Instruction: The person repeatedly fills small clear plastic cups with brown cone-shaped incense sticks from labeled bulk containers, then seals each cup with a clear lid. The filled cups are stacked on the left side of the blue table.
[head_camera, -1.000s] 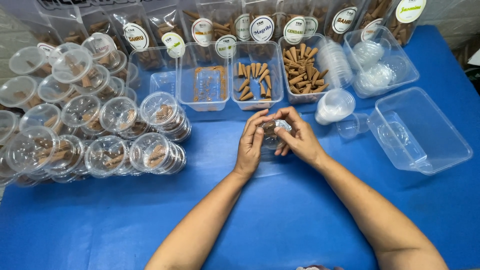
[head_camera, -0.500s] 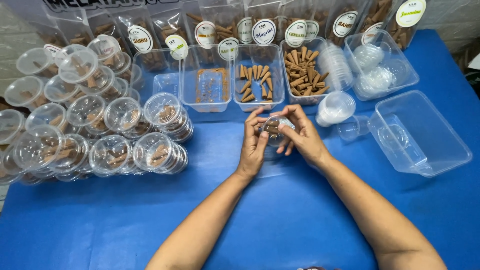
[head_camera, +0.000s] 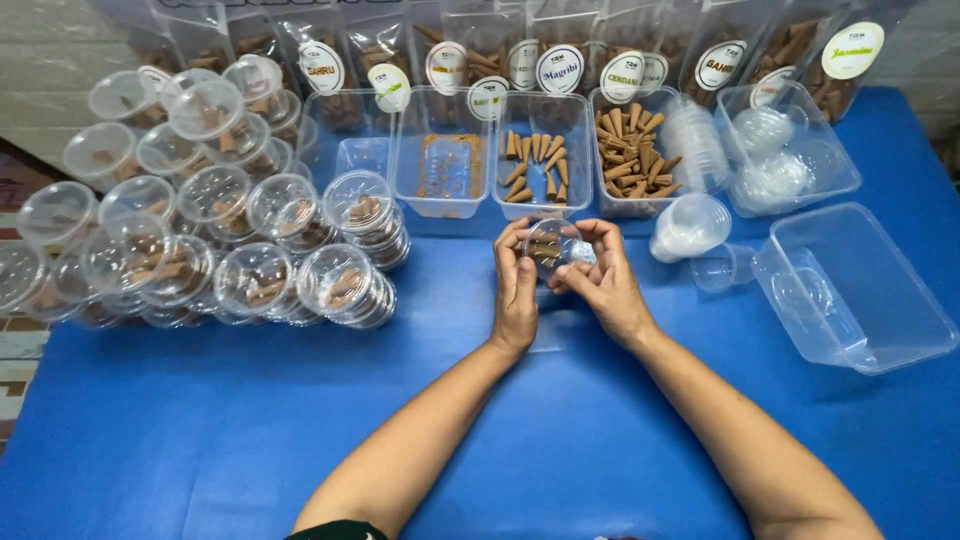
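Note:
A small clear round cup (head_camera: 546, 246) with brown cones inside is held above the blue table (head_camera: 250, 420) by both hands. My left hand (head_camera: 516, 290) grips its left side with thumb and fingers. My right hand (head_camera: 605, 282) closes on its right side and lid. Directly behind stands a clear tub of brown cones (head_camera: 538, 168), beside a fuller tub of cones (head_camera: 632, 160).
Stacks of filled, lidded cups (head_camera: 210, 240) cover the left side. A tub with brown dust (head_camera: 444, 168) sits at the back. Empty cups (head_camera: 692, 226) and lids (head_camera: 785, 160) lie right, near an empty rectangular container (head_camera: 860, 290). Labelled pouches (head_camera: 560, 60) line the back.
The hands have stayed in place, turning the small cup slightly between the fingers. The view has shifted down a little.

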